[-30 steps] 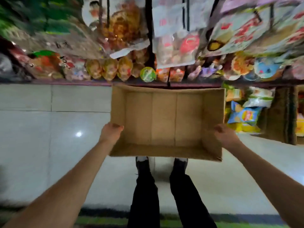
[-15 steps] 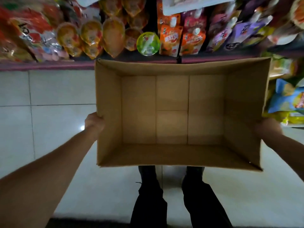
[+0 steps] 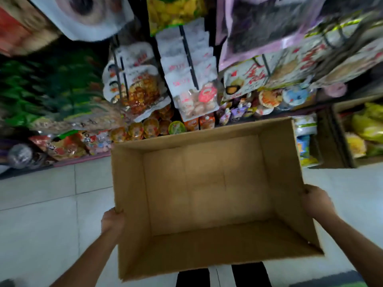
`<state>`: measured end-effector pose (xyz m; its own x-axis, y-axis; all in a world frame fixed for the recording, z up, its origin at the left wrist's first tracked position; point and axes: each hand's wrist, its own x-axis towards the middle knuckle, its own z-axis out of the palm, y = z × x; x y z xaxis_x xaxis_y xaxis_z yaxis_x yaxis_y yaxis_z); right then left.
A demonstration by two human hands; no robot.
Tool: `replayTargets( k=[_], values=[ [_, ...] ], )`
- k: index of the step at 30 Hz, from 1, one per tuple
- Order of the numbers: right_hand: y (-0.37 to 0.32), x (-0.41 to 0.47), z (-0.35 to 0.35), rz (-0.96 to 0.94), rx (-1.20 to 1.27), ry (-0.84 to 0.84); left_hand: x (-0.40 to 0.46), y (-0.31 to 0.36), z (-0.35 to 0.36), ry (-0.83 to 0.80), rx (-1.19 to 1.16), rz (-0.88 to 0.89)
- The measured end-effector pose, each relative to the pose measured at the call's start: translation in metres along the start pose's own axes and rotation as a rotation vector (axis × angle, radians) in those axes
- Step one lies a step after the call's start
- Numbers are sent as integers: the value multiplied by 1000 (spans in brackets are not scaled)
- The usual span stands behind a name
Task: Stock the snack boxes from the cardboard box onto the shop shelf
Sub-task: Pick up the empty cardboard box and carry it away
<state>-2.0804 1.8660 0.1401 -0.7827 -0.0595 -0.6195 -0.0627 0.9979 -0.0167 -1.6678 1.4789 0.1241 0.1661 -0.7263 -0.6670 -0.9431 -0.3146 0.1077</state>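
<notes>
One head-worn wide-angle view looks steeply down, close above the cardboard box (image 3: 207, 193), facing the shelf (image 3: 83, 160)

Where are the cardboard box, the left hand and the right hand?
cardboard box (image 3: 207, 189), head view, on its bare inner bottom.
left hand (image 3: 113, 221), head view, on the back of the hand at the box's left wall.
right hand (image 3: 317, 201), head view, on the back of the hand at the box's right wall.
</notes>
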Motion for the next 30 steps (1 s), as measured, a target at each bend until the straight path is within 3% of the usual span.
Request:
replayTargets(
  k=[8,15,24,27,30],
  values=[
    [68,-124,-125,77,144,140,-128,60,-81,-103,-44,201],
    [173,-204,-204,267,308,286,-230,152,-88,-245,50,489],
    [327,-227,-273,583,634,618,-399,333,32,-308,246,876],
    [378,-210,-295,653,696,643,-465,400,87,-286,387,1033],
    [425,-194,-315,733,792,643,-533,458,136,-316,387,1049]
  ],
)
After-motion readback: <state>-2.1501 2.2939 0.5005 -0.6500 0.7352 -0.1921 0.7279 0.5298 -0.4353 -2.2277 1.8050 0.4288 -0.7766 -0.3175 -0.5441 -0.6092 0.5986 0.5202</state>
